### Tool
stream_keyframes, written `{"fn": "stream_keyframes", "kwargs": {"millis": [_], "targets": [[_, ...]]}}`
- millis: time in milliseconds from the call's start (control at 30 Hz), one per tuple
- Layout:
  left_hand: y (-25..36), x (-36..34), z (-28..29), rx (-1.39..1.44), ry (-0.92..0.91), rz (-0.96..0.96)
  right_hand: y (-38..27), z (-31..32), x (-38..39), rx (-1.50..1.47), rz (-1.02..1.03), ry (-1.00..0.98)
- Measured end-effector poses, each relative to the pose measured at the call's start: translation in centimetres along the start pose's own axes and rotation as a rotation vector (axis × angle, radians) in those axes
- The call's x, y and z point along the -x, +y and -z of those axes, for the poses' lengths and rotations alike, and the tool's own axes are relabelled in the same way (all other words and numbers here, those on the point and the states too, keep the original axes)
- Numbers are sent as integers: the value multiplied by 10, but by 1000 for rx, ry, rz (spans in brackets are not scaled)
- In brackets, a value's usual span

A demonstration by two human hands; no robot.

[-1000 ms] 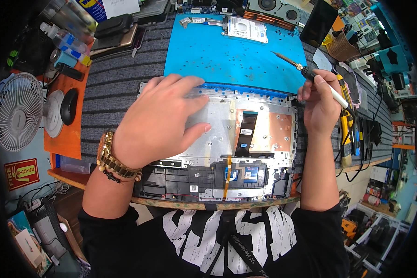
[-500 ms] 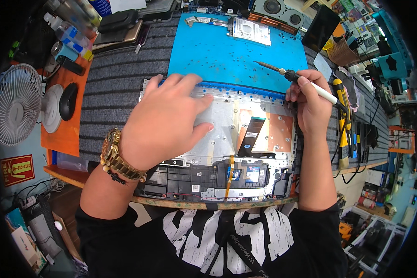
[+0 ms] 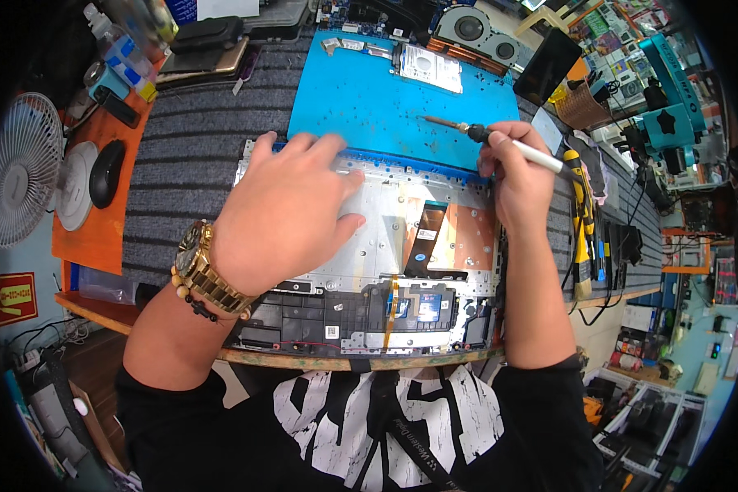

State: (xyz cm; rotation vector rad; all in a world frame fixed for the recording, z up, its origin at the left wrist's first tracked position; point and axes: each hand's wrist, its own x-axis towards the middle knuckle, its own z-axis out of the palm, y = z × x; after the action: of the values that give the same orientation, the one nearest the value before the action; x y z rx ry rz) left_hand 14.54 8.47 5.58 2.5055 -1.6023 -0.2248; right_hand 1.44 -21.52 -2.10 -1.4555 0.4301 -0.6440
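A silver and black laptop case [image 3: 369, 238], its inner side facing up, lies at the front of the bench. Across its far left part rests my left hand [image 3: 291, 209], fingers spread, the fingertips at the blue strip along the far edge and slightly blurred. My right hand [image 3: 518, 180] is closed around a soldering iron [image 3: 538, 156] with a white handle. The iron's bare tip points left and hangs over the blue mat [image 3: 328, 86], apart from the case. Small dark bits are scattered on the mat. A black flat cable [image 3: 425, 238] stands out on the case's right half.
On the mat's far side lies a hard drive [image 3: 430, 70], with a fan and heatsink [image 3: 471, 33] behind it. A yellow and black tool [image 3: 580, 221] lies right of my forearm. To the left are a black mouse [image 3: 107, 174] and a white fan [image 3: 20, 170].
The whole view has shifted, so the bench appears farther left. The soldering iron has dipped slightly toward me. My left hand stays spread on the case, its fingers moving a little.
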Motion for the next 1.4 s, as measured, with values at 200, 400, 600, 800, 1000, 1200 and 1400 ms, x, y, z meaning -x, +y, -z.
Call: {"fn": "stream_keyframes", "kwargs": {"millis": [200, 400, 600, 800, 1000, 1200, 1400], "targets": [[-1, 1, -3, -13, 2, 4, 12, 1, 0, -6, 19, 61], [0, 0, -2, -12, 8, 2, 15, 5, 0, -7, 1, 39], [0, 0, -2, -25, 7, 2, 16, 3, -1, 16, 16, 33], [-2, 1, -5, -13, 16, 4, 13, 4, 2, 0, 8, 47], [-2, 1, -6, 0, 9, 12, 6, -5, 16, -3, 40, -172], [0, 0, -5, -6, 10, 16, 5, -7, 19, 37, 35, -303], [1, 0, -6, -6, 5, 24, 4, -11, 22, 78, 34, -324]]}}
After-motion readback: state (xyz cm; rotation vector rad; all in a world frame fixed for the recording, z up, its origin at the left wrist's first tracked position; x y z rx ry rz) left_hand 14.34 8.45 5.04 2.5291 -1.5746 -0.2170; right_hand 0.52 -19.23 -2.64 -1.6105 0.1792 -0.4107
